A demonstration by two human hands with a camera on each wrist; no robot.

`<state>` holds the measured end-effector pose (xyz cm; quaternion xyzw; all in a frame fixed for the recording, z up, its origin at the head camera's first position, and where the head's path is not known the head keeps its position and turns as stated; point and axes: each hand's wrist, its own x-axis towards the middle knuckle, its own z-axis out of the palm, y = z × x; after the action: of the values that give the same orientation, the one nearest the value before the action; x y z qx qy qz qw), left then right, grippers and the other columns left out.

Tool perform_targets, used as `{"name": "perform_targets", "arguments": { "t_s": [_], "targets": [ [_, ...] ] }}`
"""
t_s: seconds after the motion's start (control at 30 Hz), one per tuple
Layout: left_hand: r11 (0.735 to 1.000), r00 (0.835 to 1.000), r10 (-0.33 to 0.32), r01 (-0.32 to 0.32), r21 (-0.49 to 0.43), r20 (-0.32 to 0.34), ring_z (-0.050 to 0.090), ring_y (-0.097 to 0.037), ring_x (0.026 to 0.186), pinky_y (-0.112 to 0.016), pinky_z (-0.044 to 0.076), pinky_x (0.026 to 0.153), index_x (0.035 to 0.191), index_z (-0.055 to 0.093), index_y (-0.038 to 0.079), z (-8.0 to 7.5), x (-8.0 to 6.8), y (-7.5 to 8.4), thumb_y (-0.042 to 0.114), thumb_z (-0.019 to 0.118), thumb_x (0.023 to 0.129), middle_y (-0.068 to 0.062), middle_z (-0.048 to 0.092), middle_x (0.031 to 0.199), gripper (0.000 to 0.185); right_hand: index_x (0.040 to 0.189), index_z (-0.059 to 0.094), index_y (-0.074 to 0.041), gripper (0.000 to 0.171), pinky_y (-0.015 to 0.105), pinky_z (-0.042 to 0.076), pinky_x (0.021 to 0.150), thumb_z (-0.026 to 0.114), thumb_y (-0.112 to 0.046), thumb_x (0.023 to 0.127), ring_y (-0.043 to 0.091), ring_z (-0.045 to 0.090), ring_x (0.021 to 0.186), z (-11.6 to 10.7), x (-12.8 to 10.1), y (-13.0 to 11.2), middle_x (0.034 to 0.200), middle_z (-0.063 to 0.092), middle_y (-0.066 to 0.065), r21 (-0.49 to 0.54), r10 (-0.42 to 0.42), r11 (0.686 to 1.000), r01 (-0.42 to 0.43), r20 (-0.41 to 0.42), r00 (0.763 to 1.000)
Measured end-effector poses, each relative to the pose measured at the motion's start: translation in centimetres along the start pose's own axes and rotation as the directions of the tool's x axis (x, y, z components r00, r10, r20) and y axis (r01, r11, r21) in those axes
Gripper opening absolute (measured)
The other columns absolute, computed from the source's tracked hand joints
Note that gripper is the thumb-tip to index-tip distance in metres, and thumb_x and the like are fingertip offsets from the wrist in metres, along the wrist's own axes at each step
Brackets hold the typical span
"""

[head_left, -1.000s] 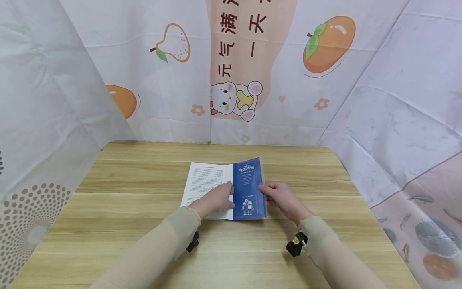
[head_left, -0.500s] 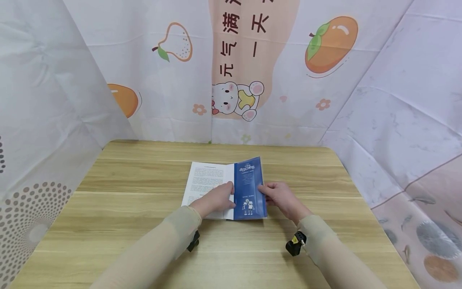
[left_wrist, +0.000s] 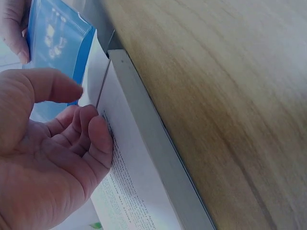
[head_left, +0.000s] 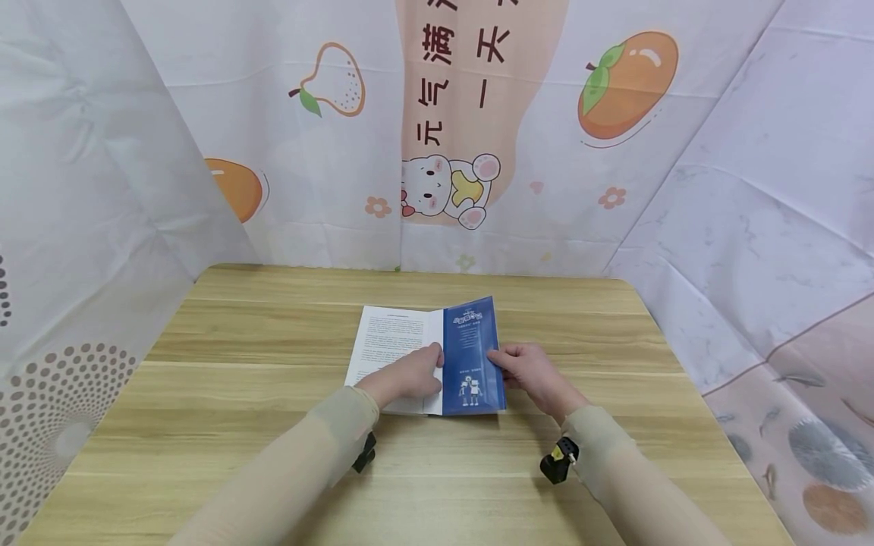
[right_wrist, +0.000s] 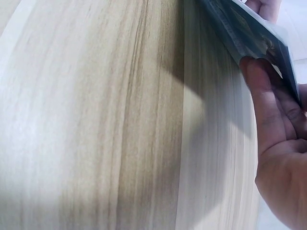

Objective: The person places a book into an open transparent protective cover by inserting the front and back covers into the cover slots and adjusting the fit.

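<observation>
An open book (head_left: 394,334) lies on the wooden table, a page of printed text on its left side. Its blue cover (head_left: 467,334), with white lettering and two small figures, is raised at a slant on the right. My left hand (head_left: 404,377) rests on the printed page beside the fold, fingers loosely bent and thumb apart, with the page edges (left_wrist: 144,139) below it in the left wrist view. My right hand (head_left: 536,371) pinches the outer edge of the blue cover, thumb on top and fingers behind it, as the right wrist view also shows.
The wooden table (head_left: 273,318) has rounded far corners. A printed curtain (head_left: 532,152) hangs behind it, with more cloth at both sides. Black wrist cameras (head_left: 558,460) sit under the sleeves.
Both hands and the book stay nearly in place. The head view has shifted very slightly.
</observation>
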<state>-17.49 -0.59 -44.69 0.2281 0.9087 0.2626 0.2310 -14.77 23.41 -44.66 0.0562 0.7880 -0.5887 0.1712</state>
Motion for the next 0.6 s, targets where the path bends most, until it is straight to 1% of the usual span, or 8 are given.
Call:
{"name": "perform_targets", "arguments": {
  "t_s": [0.1, 0.17, 0.33, 0.47, 0.6],
  "targets": [
    [0.999, 1.0, -0.003, 0.004, -0.039, 0.007, 0.056, -0.022, 0.092, -0.036, 0.048, 0.082, 0.118, 0.052, 0.005, -0.06, -0.05, -0.02, 0.011, 0.063, 0.092, -0.01, 0.06, 0.108, 0.029, 0.099, 0.073, 0.003, 0.034, 0.03, 0.06, 0.074, 0.061, -0.028, 0.104, 0.018, 0.067, 0.079, 0.03, 0.05, 0.03, 0.095, 0.073, 0.008, -0.003, 0.01, 1.0, -0.01, -0.009, 1.0],
    [0.999, 1.0, -0.005, 0.006, -0.048, 0.008, 0.056, -0.022, 0.091, -0.036, 0.047, 0.079, 0.117, 0.051, 0.005, -0.02, -0.02, -0.11, 0.013, 0.062, 0.093, -0.01, 0.06, 0.106, 0.027, 0.099, 0.073, 0.002, 0.034, 0.03, 0.059, 0.074, 0.061, -0.029, 0.104, 0.018, 0.067, 0.079, 0.03, 0.08, 0.07, 0.095, 0.073, 0.008, -0.007, 0.013, 1.0, -0.013, -0.01, 1.0],
    [0.998, 1.0, -0.02, 0.02, -0.063, -0.001, 0.056, -0.021, 0.086, -0.033, 0.045, 0.073, 0.115, 0.051, 0.007, 0.07, 0.06, -0.39, 0.017, 0.059, 0.096, -0.007, 0.059, 0.098, 0.022, 0.104, 0.072, 0.003, 0.034, 0.031, 0.06, 0.076, 0.06, -0.029, 0.105, 0.018, 0.069, 0.081, 0.07, 0.11, 0.08, 0.097, 0.074, 0.01, -0.006, 0.015, 1.0, -0.015, -0.011, 1.0],
    [0.995, 0.999, -0.034, 0.033, -0.095, -0.009, 0.056, -0.019, 0.079, -0.031, 0.043, 0.066, 0.114, 0.052, 0.008, -0.08, -0.07, -0.38, 0.019, 0.057, 0.097, -0.006, 0.058, 0.09, 0.021, 0.109, 0.072, 0.004, 0.035, 0.032, 0.06, 0.077, 0.059, -0.028, 0.105, 0.018, 0.07, 0.083, 0.1, 0.15, 0.04, 0.098, 0.075, 0.01, -0.001, 0.016, 1.0, -0.016, -0.018, 1.0],
    [0.993, 0.999, -0.032, 0.028, -0.115, -0.026, 0.054, -0.019, 0.075, -0.031, 0.042, 0.062, 0.112, 0.051, 0.008, -0.32, -0.31, -0.2, 0.02, 0.057, 0.098, -0.006, 0.057, 0.086, 0.02, 0.106, 0.072, 0.002, 0.033, 0.033, 0.06, 0.077, 0.058, -0.028, 0.106, 0.019, 0.07, 0.082, 0.15, 0.18, -0.11, 0.097, 0.075, 0.01, -0.006, 0.009, 1.0, -0.009, -0.018, 1.0]
  ]
}}
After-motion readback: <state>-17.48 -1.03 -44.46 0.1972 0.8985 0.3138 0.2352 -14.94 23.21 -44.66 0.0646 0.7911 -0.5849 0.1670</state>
